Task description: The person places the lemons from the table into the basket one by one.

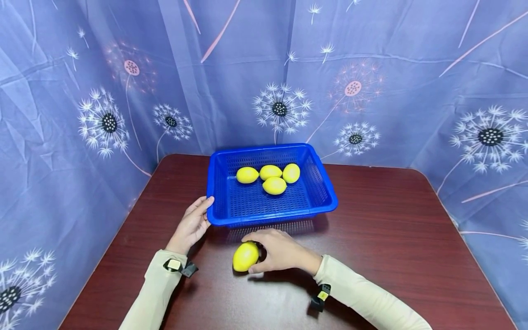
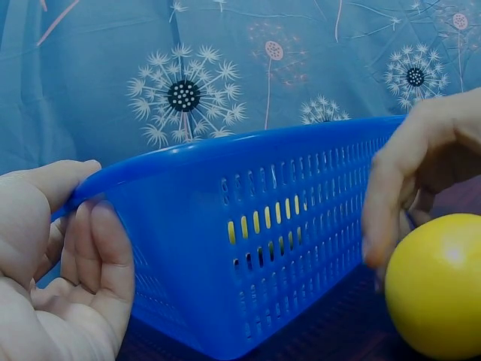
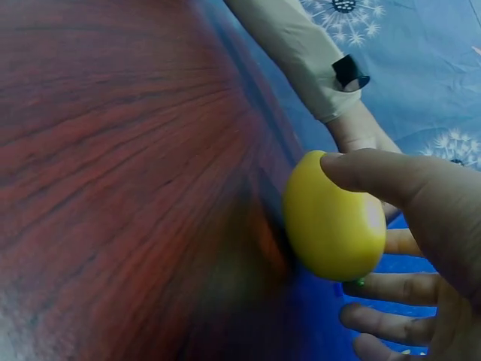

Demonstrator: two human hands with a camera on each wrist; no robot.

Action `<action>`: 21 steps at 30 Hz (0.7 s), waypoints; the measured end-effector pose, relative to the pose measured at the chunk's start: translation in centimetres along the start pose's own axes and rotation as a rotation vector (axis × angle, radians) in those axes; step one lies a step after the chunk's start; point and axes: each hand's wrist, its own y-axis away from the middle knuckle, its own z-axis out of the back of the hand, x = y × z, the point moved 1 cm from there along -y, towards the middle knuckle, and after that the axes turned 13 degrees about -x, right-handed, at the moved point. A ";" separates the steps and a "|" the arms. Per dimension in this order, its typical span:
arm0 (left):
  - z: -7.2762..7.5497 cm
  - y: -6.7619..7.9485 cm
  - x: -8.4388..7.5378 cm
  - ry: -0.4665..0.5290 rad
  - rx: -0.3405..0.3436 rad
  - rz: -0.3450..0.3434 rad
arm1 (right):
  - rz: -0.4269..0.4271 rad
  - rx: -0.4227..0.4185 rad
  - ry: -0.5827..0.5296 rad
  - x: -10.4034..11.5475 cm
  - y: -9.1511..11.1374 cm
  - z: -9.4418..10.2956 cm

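Observation:
A blue plastic basket (image 1: 268, 214) with slotted sides stands towards the back of the table, with several yellow lemons (image 1: 274, 185) inside. My left hand (image 1: 192, 224) grips its left front corner. In the left wrist view the thumb lies over the rim (image 2: 225, 147) and the fingers curl underneath. In front of the basket, my right hand (image 1: 280, 251) holds one more lemon (image 1: 245, 256) between thumb and fingers, low at the tabletop. The right wrist view has the thumb at one end of this lemon (image 3: 331, 226) and fingers at its other end and behind.
The reddish-brown wooden table (image 1: 383, 229) has rounded back corners. A blue curtain (image 1: 231, 91) printed with dandelions hangs behind it and along both sides. Each sleeved wrist wears a black strap, such as the left strap (image 1: 187, 269).

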 end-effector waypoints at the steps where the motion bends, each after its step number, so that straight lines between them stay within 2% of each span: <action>1: 0.0 0.0 0.0 0.001 -0.002 0.000 | 0.000 0.006 0.000 0.1 0.0 -0.1; 7: -0.1 0.0 0.0 0.008 -0.016 0.004 | -0.005 0.020 0.015 0.2 0.0 -0.7; 21: -0.1 0.0 0.0 0.011 -0.003 -0.003 | -0.041 -0.033 0.005 0.0 0.1 -1.5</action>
